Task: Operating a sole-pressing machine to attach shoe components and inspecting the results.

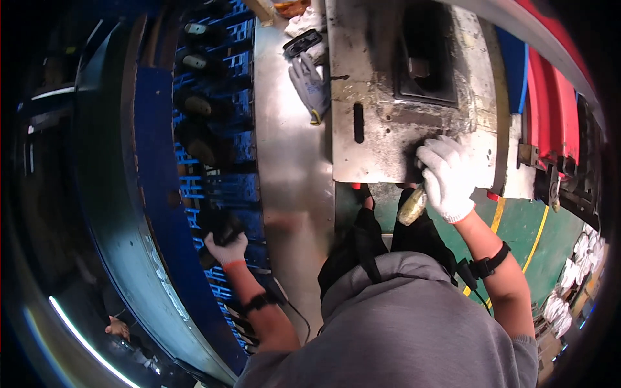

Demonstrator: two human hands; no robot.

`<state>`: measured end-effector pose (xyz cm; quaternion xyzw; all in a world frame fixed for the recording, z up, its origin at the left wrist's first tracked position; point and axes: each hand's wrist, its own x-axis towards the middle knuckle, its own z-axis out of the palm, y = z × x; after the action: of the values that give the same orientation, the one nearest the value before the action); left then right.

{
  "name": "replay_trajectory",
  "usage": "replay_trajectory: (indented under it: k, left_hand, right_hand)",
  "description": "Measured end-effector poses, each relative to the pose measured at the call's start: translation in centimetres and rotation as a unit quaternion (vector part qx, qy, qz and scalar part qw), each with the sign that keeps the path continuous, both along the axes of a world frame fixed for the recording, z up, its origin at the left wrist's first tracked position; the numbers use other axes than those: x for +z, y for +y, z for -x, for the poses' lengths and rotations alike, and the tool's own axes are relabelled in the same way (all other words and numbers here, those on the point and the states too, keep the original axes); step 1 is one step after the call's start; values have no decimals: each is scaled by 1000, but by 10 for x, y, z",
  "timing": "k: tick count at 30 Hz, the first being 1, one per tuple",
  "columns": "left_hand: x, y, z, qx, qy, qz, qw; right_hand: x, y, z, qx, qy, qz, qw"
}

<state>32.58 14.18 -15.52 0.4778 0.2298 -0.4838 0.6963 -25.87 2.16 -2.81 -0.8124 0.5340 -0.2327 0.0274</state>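
My left hand [228, 251], in a white knit glove, is closed round a dark shoe [225, 227] at the blue rack [249, 191]; dim light blurs the shoe's outline. Further up that rack sit several more dark shoes [199, 105], some with pale rounded tops. On the right, my white-gloved right hand [444, 174] grips a tool by its thick, pale yellowish, stained handle [412, 208], which points down toward me. The tool's working end is hidden by the hand and dark shadow over the stained metal worktop [362, 161].
A dark recessed box [427, 71] is set in the worktop. Beside it, a grey work glove [309, 89] and a black oval part [303, 44] lie on the metal strip [294, 181]. Red panels [550, 103] stand right. White bundles [557, 310] sit lower right, near a person's hand-free green floor [511, 233].
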Motion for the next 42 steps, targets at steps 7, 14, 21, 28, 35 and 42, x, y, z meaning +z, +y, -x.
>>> replay_trajectory:
  k: [7,14,21,28,35,42]
  left_hand:
    - [107,-25,175,-171,71,80,979]
    - [142,-94,287,-409,140,225,873]
    - [194,-172,367,-586,-351,171,710]
    - [301,-209,379,-156,-693,402,578]
    - [387,-322,436,-192,-832,476,212]
    - [413,-339,470,-268,-827,478,124]
  right_hand:
    - [16,-4,-3,-19,-45,-6,999]
    - [62,-9,-43,6,-368,-388,845]
    - [77,-54,8,-32,-664,-349,660]
    - [34,-173,46,-189,-309,-174,916]
    - [-14,-208,15,-188,38,-15,981]
    - [-34,-215,30,-135,7,-47,990]
